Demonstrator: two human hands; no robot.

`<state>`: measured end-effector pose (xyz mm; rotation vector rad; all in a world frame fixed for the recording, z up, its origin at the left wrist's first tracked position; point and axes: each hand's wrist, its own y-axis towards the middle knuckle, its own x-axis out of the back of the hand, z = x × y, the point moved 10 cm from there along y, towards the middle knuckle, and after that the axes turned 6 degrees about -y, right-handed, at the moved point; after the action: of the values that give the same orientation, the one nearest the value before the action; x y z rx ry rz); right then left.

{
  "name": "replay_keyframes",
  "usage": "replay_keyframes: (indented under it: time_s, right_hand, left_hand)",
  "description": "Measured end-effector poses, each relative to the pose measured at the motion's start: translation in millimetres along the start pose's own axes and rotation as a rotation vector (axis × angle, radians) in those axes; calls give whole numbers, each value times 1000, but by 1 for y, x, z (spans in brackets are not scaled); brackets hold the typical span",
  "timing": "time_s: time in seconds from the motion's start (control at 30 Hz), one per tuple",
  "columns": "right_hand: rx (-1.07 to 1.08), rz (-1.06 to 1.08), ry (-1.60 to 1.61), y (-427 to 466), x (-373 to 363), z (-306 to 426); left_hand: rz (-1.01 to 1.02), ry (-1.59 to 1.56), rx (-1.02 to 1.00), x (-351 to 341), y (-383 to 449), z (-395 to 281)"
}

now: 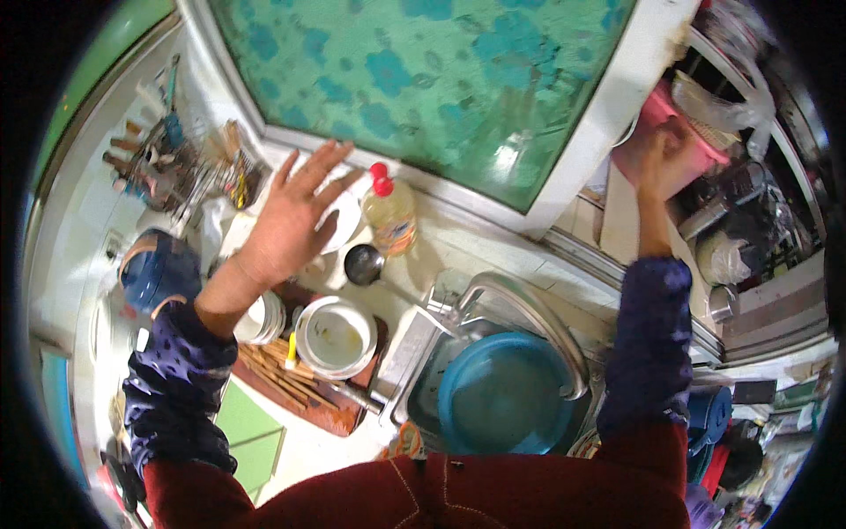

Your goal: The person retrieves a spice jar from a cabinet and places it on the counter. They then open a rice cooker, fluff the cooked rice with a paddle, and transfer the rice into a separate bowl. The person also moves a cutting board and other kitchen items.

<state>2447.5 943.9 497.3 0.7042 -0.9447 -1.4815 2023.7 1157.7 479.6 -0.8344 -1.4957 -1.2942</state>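
Observation:
My left hand hovers over the counter with its fingers spread and nothing in it. Just to its right stands a dish soap bottle with a red cap, and a white plate is partly hidden behind the fingers. My right hand reaches past the window frame and grips a pink plastic container; its fingers are blurred. A clear plastic bag lies at that container's far side. Before me a blue basin with water sits in the steel sink, under the curved faucet.
A metal ladle lies with its handle across the sink edge. On a brown board are a white pot with liquid and several wooden chopsticks. A blue jug and a utensil rack stand left. Patterned green glass fills the window.

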Motion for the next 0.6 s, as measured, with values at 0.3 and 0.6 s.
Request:
replay_keyframes:
  time_s: [0.3, 0.6]
  right_hand:
    - [1186, 813, -472, -119, -78, 216]
    - [1234, 718, -563, -112, 11, 146]
  left_hand:
    - [-142, 35, 145, 59, -60, 35]
    - [5, 237, 405, 74, -198, 109]
